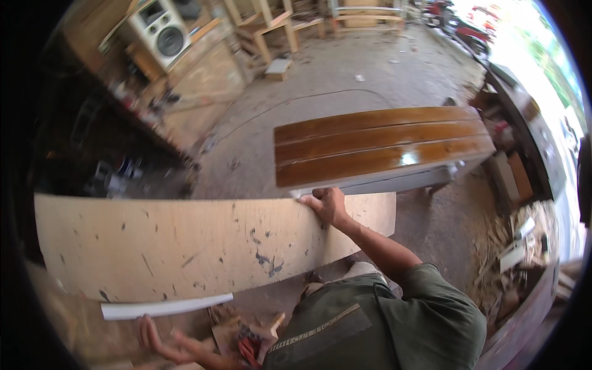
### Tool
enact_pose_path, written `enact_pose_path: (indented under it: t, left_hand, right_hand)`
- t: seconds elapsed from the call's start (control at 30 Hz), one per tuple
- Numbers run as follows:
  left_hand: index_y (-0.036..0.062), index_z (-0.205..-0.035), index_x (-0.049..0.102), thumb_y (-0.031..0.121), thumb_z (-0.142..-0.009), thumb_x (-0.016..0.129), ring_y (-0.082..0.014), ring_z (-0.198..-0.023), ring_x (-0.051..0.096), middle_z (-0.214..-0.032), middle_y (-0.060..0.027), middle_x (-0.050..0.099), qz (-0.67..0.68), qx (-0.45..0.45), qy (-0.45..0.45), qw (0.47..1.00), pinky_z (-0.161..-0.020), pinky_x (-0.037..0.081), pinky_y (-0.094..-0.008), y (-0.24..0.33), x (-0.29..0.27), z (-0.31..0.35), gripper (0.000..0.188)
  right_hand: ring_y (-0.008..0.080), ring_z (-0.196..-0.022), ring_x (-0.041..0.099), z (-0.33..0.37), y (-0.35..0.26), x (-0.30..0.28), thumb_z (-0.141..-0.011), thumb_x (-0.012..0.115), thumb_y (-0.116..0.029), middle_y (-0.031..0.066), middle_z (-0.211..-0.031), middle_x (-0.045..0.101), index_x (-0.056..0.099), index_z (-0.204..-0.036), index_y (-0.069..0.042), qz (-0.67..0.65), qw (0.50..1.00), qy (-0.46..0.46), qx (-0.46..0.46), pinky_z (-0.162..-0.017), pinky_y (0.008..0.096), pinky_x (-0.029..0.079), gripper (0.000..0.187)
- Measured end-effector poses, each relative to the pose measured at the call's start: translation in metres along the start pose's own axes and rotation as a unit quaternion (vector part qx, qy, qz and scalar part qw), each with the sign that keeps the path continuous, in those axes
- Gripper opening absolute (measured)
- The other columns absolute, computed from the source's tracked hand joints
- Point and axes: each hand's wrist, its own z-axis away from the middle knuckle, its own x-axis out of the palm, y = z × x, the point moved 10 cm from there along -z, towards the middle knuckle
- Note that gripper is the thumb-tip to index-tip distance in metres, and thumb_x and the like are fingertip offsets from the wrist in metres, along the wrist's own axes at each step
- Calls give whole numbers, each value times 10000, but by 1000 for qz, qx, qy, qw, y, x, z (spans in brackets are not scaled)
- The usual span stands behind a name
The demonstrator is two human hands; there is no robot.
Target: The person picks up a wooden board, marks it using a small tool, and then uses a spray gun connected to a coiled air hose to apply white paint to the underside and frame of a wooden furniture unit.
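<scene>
A large pale plywood board (203,246), speckled with dark paint marks, spreads across the left and middle. My right hand (328,206) is at its far edge, fingers curled, with thumb and fingertips beside the pale corner of a wooden piece with a glossy brown top (376,145). Whatever those fingers pinch, if anything, is hidden. Along the board's near edge lies a long white strip (166,307). Just below that strip my left hand (165,342) is palm up, fingers apart, holding nothing; it is slightly blurred.
Under my left forearm is a small wooden piece with a red cloth (250,348). Wood scraps (499,271) pile up at the right. A loudspeaker (161,37) stands far left, wooden frames (271,31) at the back. A cable (308,95) crosses the floor.
</scene>
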Motion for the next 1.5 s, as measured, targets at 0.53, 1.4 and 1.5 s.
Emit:
enact_pose_path:
  t: [0.53, 1.4, 1.5]
  left_hand:
    - [90, -1042, 631, 459, -795, 797, -309, -966, 585, -966, -93, 616, 314, 167, -318, 879, -944, 379, -508, 76, 366, -61, 474]
    - [35, -719, 602, 537, -858, 759, -234, -578, 525, -611, -90, 565, 433, -36, -446, 782, -621, 459, -401, 119, 803, 406, 544]
    - [31, -723, 618, 519, -854, 770, -225, -584, 530, -616, -91, 575, 436, -43, -441, 783, -622, 461, -399, 119, 812, 418, 528]
  right_hand:
    - [340, -467, 486, 51, -7, -190, -754, 739, -688, 120, -468, 457, 554, -517, -47, 308, 926, 214, -36, -524, 433, 407, 708]
    - [302, -674, 664, -109, 392, 25, -730, 709, -732, 116, -673, 668, 697, -710, -90, 376, 924, 65, 8, -605, 423, 474, 642]
    - [310, -693, 670, -112, 396, 29, -734, 716, -716, 116, -688, 674, 699, -722, -90, 361, 929, 84, -11, -615, 428, 478, 626]
